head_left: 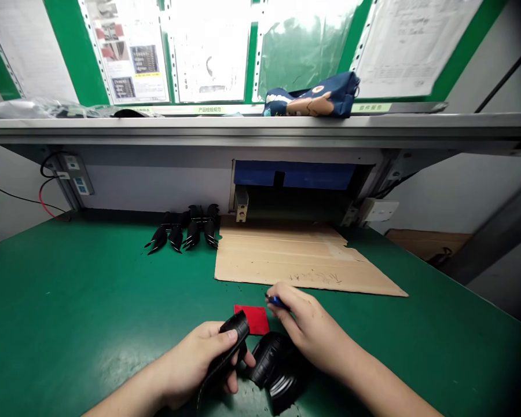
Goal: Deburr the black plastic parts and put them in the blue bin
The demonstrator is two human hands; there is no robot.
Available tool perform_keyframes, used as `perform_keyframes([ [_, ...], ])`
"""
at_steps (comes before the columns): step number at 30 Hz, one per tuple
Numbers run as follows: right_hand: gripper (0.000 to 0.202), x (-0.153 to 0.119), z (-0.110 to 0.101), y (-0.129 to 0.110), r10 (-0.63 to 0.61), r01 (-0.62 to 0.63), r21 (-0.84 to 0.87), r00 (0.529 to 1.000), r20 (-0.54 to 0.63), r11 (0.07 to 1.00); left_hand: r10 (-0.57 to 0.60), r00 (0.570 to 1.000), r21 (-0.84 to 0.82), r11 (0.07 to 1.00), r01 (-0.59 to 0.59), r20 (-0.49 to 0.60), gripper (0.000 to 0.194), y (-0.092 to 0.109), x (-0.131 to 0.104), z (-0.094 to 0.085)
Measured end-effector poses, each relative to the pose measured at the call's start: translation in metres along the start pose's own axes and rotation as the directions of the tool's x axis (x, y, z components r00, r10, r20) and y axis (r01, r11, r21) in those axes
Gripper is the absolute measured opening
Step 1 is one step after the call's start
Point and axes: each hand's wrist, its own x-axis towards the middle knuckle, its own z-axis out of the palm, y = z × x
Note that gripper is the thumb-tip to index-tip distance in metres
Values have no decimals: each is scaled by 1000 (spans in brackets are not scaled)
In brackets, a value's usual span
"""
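My left hand point(195, 356) is closed around a curved black plastic piece point(237, 328) with grooves across its surface, held tilted above the table. In my right hand point(310, 327) is a slim tool with a blue handle point(278, 302), pinched between thumb and fingers; its working end is too small to make out. The tool is apart from the black piece. Below and between the hands, more curved black pieces point(269, 356) lie on the green tabletop, partly hidden under my right hand. A flat red square point(258, 321) lies just beyond them.
A cardboard sheet point(278, 260) lies ahead, in front of a low opening with a blue flap point(312, 175). Left of it are several black pointed pieces point(202, 229). A shelf point(226, 132) spans above, bearing a dark blue pouch point(341, 98). A socket strip point(78, 174) is at left.
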Motion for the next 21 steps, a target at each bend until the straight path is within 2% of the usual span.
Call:
perform_keyframes([
  [2, 21, -2, 3, -8, -68, 69, -14, 995, 71, 998, -11, 1000, 121, 993, 12, -1, 39, 5, -1, 0],
  [4, 24, -4, 5, -14, -112, 125, -113, 986, 120, 986, -14, 1000, 213, 977, 12, 5, 42, 10, -3, 2],
  [8, 47, -7, 9, -20, -83, 128, -340, 986, 143, 932, -18, 999, 316, 949, 6, 37, 40, 17, -8, 9],
  [15, 37, -5, 19, -18, -115, 155, -549, 988, 106, 821, 2, 1000, 400, 917, -7, 13, 38, 18, -12, 13],
  [21, 33, -3, 21, -16, -154, 203, -561, 979, 134, 802, 35, 997, 538, 843, 7, -67, 33, 18, -15, 15],
])
